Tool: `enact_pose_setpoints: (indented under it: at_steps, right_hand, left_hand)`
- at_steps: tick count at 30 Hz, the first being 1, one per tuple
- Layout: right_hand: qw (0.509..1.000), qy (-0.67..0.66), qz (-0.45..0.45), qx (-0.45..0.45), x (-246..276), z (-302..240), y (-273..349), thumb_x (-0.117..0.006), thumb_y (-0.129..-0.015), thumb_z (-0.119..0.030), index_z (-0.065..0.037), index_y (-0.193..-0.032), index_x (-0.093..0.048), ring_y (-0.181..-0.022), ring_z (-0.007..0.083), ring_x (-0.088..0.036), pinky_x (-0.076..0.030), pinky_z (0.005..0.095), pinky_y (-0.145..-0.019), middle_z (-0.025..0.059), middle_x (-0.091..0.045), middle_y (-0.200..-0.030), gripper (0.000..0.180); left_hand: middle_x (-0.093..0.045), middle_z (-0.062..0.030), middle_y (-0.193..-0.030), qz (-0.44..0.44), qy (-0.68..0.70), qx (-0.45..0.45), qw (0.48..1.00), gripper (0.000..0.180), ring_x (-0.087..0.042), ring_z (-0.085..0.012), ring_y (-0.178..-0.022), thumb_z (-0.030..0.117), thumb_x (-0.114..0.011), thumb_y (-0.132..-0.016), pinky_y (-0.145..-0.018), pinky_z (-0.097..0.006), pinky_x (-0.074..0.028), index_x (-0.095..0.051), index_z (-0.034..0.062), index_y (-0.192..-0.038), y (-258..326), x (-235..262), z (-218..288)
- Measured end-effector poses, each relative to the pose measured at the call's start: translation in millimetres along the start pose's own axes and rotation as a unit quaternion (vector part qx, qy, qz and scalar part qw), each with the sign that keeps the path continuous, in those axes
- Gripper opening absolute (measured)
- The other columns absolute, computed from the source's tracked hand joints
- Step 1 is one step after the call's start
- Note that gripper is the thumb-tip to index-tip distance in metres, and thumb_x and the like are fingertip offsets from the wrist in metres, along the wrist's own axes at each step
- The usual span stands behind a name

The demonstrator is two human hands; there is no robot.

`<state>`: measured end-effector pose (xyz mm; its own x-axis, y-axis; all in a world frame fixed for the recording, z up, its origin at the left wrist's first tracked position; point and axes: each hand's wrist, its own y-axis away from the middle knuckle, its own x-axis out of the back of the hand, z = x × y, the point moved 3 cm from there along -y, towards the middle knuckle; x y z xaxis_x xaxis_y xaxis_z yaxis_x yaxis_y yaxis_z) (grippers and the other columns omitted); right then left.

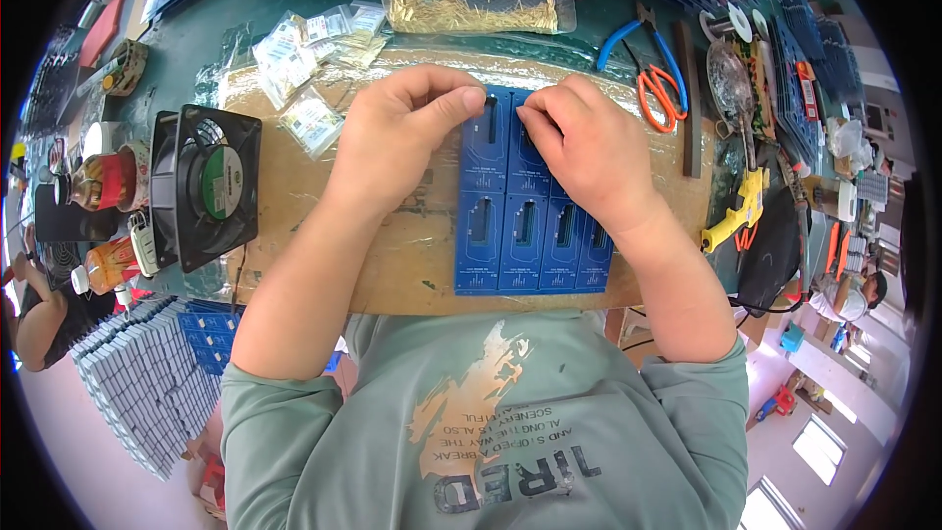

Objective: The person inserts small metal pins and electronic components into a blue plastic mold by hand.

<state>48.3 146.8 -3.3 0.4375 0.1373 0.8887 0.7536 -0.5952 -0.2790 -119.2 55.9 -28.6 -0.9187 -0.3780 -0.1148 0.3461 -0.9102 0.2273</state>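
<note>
A panel of blue circuit boards (484,162) with slots and pale markings lies on a brown board in front of me. Over its far left corner, my left hand (407,128) is closed, thumb tip against the curled fingers. My right hand (594,142) hovers on the panel's far right part, its thumb and forefinger pinched together. Anything between the fingertips of either hand is too small or hidden to make out. The right hand and wrist cover part of the right-hand boards.
A clear bag of thin gold pins (476,15) sits beyond the panel, small plastic packets (294,54) left of it. Blue-handled pliers (614,43), orange-handled cutters (655,103), a dark bar (690,108) and a yellow glue gun (738,211) lie right. A black fan (206,186) stands left.
</note>
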Motion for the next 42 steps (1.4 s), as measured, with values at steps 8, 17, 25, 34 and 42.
enact_pose_setpoints:
  at_steps: [8,17,25,34,42]
  right_hand:
    - [0.999,-0.019,0.026,0.014,5,-1,4,-0.071,-0.083,-0.017,-0.013,-0.095,-0.067,-0.069,0.0305,-0.064,-0.053,0.0395,-0.06,0.0067,-0.061,-0.085,0.013]
    - [0.995,-0.092,0.029,0.016,16,-11,3,-0.07,-0.085,-0.015,-0.014,-0.106,-0.07,-0.074,0.0268,-0.066,-0.054,0.0363,-0.061,0.0052,-0.064,-0.09,0.021]
    - [0.984,-0.174,0.034,0.029,18,-24,-9,-0.069,-0.087,-0.018,-0.013,-0.105,-0.071,-0.077,0.0267,-0.066,-0.054,0.0347,-0.067,0.0057,-0.066,-0.093,0.019]
    - [0.967,-0.241,-0.077,-0.04,19,-20,-18,-0.069,-0.085,-0.02,-0.007,-0.095,-0.068,-0.079,0.0264,-0.064,-0.052,0.0348,-0.07,0.0078,-0.065,-0.089,0.015]
    - [0.945,-0.282,-0.136,-0.092,13,-17,-20,-0.067,-0.087,-0.019,-0.003,-0.092,-0.066,-0.075,0.0211,-0.063,-0.051,0.0335,-0.068,0.0097,-0.063,-0.085,0.017]
  left_hand:
    - [-0.068,-0.0029,-0.085,-0.056,0.143,0.061,0.986,0.012,-0.044,-0.0037,-0.058,0.016,-0.066,-0.095,-0.052,-0.018,-0.034,-0.066,0.0043,-0.098,-2,3,-3]
    - [-0.067,-0.0024,-0.085,-0.086,0.162,0.084,0.979,0.014,-0.046,-0.0048,-0.06,0.013,-0.069,-0.091,-0.053,-0.019,-0.035,-0.067,0.0022,-0.1,-2,2,-5]
    - [-0.064,0.0022,-0.08,-0.09,0.1,0.081,0.988,0.016,-0.047,-0.0042,-0.063,0.011,-0.074,-0.085,-0.055,-0.019,-0.037,-0.071,0.0019,-0.098,3,0,-4]
    - [-0.069,-0.0014,-0.085,-0.094,0.038,0.06,0.993,0.017,-0.058,-0.0069,-0.074,0.012,-0.076,-0.084,-0.067,-0.022,-0.047,-0.072,0.0003,-0.097,5,-1,1]
    - [-0.069,-0.0012,-0.085,-0.085,0.002,0.064,0.994,0.017,-0.058,-0.0067,-0.075,0.012,-0.076,-0.085,-0.067,-0.022,-0.048,-0.072,0.0001,-0.097,5,-1,2]
